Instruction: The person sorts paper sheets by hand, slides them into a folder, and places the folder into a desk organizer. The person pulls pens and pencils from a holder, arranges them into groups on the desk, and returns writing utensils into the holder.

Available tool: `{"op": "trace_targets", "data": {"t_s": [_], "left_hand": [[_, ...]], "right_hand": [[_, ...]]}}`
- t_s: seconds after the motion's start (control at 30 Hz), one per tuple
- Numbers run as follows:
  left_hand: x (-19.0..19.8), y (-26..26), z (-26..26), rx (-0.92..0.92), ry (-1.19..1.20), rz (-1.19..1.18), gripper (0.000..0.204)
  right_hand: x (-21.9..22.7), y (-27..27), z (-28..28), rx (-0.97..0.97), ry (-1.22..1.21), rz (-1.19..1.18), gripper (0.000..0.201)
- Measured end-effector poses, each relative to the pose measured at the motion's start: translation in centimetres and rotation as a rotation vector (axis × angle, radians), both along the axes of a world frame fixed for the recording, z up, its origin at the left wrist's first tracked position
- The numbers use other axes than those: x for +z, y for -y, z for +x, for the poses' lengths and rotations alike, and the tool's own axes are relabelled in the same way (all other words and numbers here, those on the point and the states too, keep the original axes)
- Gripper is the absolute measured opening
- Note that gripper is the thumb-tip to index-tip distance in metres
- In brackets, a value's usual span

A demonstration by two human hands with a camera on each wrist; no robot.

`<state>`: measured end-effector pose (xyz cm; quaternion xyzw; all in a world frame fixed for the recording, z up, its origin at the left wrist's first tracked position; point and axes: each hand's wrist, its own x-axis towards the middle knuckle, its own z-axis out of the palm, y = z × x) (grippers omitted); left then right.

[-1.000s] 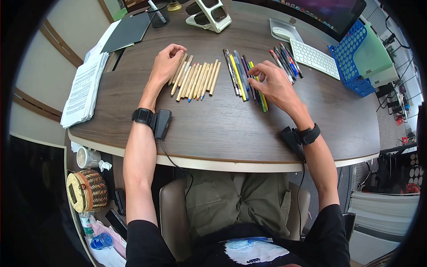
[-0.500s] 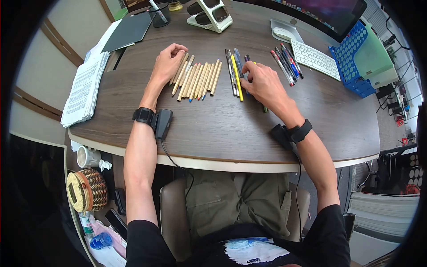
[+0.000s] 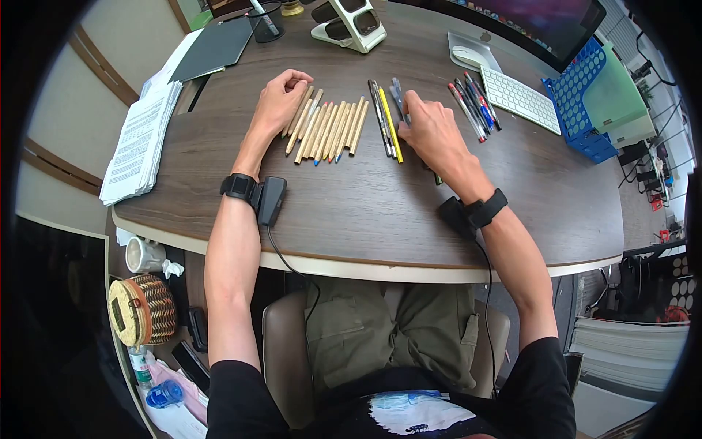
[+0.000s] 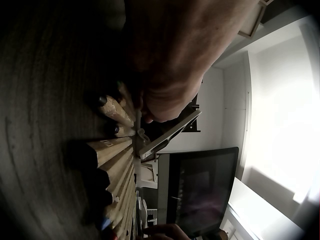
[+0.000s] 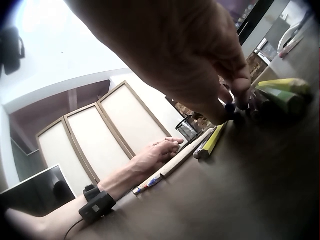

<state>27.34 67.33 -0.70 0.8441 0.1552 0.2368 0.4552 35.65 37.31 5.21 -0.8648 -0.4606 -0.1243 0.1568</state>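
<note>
Wooden pencils [image 3: 333, 132] lie side by side in a row. At the row's left end my left hand [image 3: 281, 102] rests with loosely curled fingers near the pencils' upper ends. Further right lie a yellow pencil [image 3: 390, 124] and dark pencils [image 3: 379, 121]. My right hand [image 3: 439, 133] is over the pens beside them, and grey-blue pens [image 3: 396, 95] stick out beyond its fingers. In the right wrist view, its fingertips pinch a dark-ended pen [image 5: 230, 107], with yellow and green pencils [image 5: 286, 95] beside it. The right palm hides most of this bunch in the head view.
Red, black and blue pens [image 3: 475, 106] lie to the right, near a keyboard [image 3: 521, 100] and a blue rack [image 3: 581, 110]. Stacked papers [image 3: 142, 143] stand at the left edge. A mesh pen cup [image 3: 267, 25] and a white stand [image 3: 351, 29] are at the back.
My right hand has moved left over the pens, covering the purple and green ones, and now lies close to the yellow pencil. The left hand has hardly moved.
</note>
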Motion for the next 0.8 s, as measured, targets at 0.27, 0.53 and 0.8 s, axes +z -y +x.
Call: {"op": "trace_targets", "data": {"t_s": [0.27, 0.53, 0.8], "left_hand": [[0.3, 0.4, -0.2, 0.009, -0.019, -0.01, 0.025], [0.0, 0.1, 0.0, 0.001, -0.019, 0.007, 0.029], [0.2, 0.2, 0.0, 0.0, -0.016, -0.008, 0.024]], "right_hand": [[2.4, 0.7, -0.5, -0.071, -0.231, 0.039, 0.022], [3.0, 6.0, 3.0, -0.211, -0.32, 0.214, 0.021], [2.2, 4.9, 0.8, -0.128, -0.372, 0.189, 0.015]]}}
